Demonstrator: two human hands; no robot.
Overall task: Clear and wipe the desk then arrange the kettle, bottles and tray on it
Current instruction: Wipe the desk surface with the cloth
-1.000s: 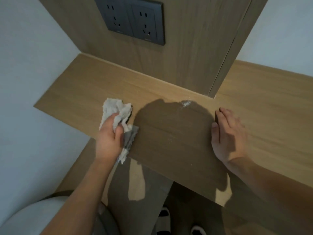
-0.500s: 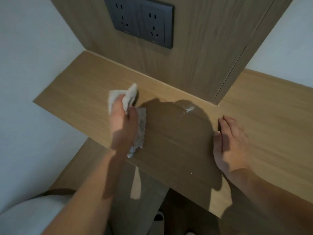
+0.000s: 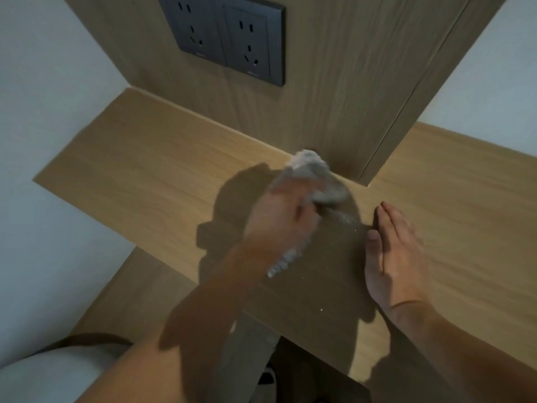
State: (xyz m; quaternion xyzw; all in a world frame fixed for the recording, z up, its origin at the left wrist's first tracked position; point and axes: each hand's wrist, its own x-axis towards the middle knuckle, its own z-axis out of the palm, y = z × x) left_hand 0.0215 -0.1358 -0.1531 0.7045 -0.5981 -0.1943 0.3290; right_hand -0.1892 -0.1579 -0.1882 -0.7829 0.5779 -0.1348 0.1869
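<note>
The left hand (image 3: 280, 219) is closed around a crumpled grey cloth (image 3: 312, 177) and presses it onto the table (image 3: 139, 170) close under the wooden wall panel (image 3: 334, 82), below and a little right of the dark double socket (image 3: 229, 39); the hand is blurred, so it seems to be in mid-swipe. The right hand (image 3: 395, 251) lies open and flat on the table just right of the cloth, holding nothing, probably to steady the body while the other arm reaches in toward the panel. A few pale crumbs (image 3: 347, 221) lie on the table between the two hands, and the cloth looks aimed at that dirt near the panel's foot. Compared with half a second ago, the cloth has travelled from the left part of the table toward the panel and now covers the spot where a white smear showed; the right hand has kept its place. The table carries nothing else, so the clearing seems done and the wiping is under way. The kettle, bottles and tray are not in view, so arranging them is yet to come.
</note>
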